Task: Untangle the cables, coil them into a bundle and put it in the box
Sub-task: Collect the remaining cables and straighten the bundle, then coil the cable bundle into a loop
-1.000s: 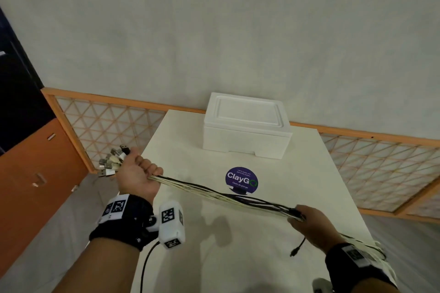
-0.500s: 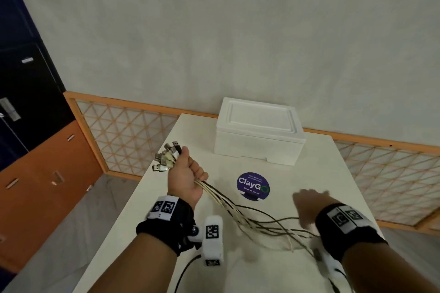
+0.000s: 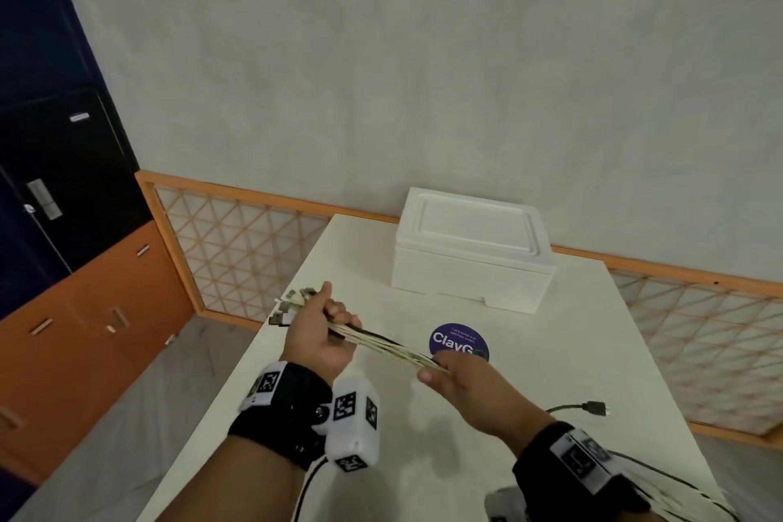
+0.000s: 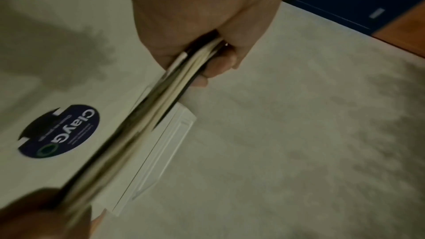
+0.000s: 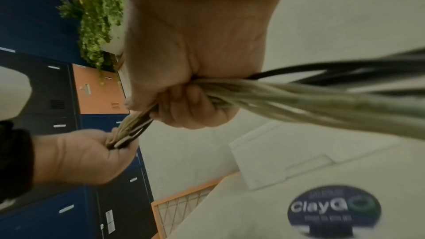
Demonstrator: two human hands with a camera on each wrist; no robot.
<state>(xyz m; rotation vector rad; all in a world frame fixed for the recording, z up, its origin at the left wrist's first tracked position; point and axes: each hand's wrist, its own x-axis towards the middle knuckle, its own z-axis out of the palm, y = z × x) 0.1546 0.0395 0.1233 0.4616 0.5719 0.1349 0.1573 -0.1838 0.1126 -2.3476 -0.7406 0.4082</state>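
A bundle of several white and black cables point(image 3: 387, 345) runs taut between my hands above the white table point(image 3: 572, 352). My left hand point(image 3: 324, 326) grips the bundle near its USB plugs point(image 3: 292, 305), which fan out past my fist. My right hand point(image 3: 449, 373) grips the same cables point(image 5: 287, 97) a short way along; the rest trails back past my right wrist. In the left wrist view the cables point(image 4: 161, 108) leave my left hand point(image 4: 207, 43) toward the right hand. The white foam box point(image 3: 470, 254) stands shut at the table's far side.
A round purple ClayGo sticker point(image 3: 459, 341) lies on the table before the box. One black cable end with a plug point(image 3: 595, 408) rests on the table to the right. An orange lattice railing point(image 3: 237, 250) and dark and orange lockers point(image 3: 84, 288) stand left.
My right hand let go of the far part of the cables, swung in toward my left hand and now grips the bundle close to it. My left hand moved right, over the table.
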